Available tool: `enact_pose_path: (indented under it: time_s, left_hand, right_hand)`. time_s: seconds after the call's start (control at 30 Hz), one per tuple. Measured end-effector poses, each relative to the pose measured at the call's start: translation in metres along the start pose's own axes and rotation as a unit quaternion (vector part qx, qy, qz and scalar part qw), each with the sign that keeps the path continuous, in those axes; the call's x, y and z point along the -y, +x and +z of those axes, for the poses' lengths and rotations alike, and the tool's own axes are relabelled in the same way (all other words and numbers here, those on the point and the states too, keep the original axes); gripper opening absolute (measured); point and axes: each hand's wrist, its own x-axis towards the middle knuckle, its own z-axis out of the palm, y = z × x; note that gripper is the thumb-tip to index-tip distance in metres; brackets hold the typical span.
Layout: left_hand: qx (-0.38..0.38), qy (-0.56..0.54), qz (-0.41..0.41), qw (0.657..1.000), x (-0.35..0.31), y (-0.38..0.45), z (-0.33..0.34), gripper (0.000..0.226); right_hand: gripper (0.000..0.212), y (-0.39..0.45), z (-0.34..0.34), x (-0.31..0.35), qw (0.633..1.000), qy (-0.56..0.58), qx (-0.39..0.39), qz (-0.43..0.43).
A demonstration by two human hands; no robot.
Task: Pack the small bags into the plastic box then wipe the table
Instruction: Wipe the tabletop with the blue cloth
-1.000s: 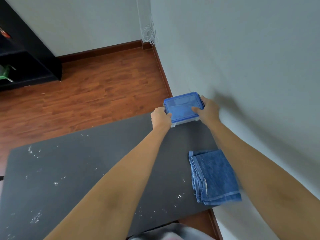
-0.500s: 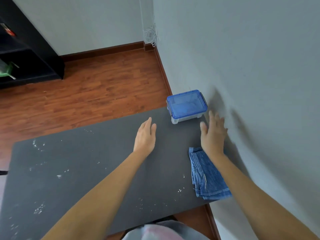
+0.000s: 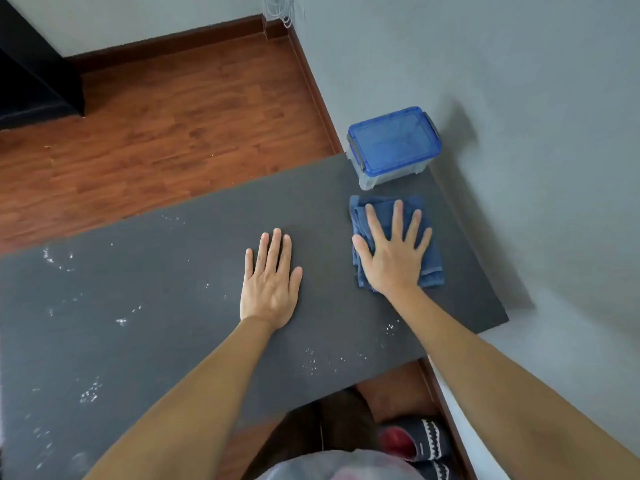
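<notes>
A clear plastic box [image 3: 394,148] with its blue lid closed stands at the far right corner of the dark grey table [image 3: 173,271], against the wall. Just in front of it lies a folded blue cloth [image 3: 429,268]. My right hand [image 3: 393,252] rests flat on that cloth, fingers spread. My left hand [image 3: 272,282] lies flat and open on the bare tabletop to the left of the cloth. No small bags are visible outside the box. White crumbs and smears [image 3: 121,320] dot the left and front parts of the table.
A grey wall [image 3: 519,98] runs along the table's right side. Wooden floor [image 3: 173,126] lies beyond the far edge, with black furniture [image 3: 31,84] at the upper left. Slippers [image 3: 419,445] sit on the floor below the near edge.
Both hands let go of the box and drew back toward me. The right hand came down flat on the blue cloth; the left hand settled on the tabletop.
</notes>
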Motion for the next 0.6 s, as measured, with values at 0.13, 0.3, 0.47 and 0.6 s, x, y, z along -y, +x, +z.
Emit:
enact_pose_path:
  time_s: [0.13, 0.3, 0.47, 0.6]
  left_hand:
    - [-0.001, -0.002, 0.002, 1.000, 0.000, -0.003, 0.000, 0.060]
    - [-0.013, -0.011, 0.003, 1.000, -0.001, -0.002, 0.002, 0.060]
    - [-0.022, 0.006, 0.007, 1.000, 0.002, 0.000, 0.007, 0.060]
    - [-0.015, -0.003, 0.002, 1.000, 0.003, -0.003, 0.006, 0.061]
  right_hand:
    - [0.060, -0.099, 0.019, -0.019, 0.993, -0.029, 0.028, -0.110]
    - [0.066, -0.105, -0.008, -0.113, 0.997, -0.050, 0.054, 0.012]
    - [0.065, -0.007, -0.004, -0.028, 0.997, 0.008, 0.005, 0.073]
    - [0.061, -0.081, 0.017, -0.008, 0.994, -0.034, 0.019, -0.098]
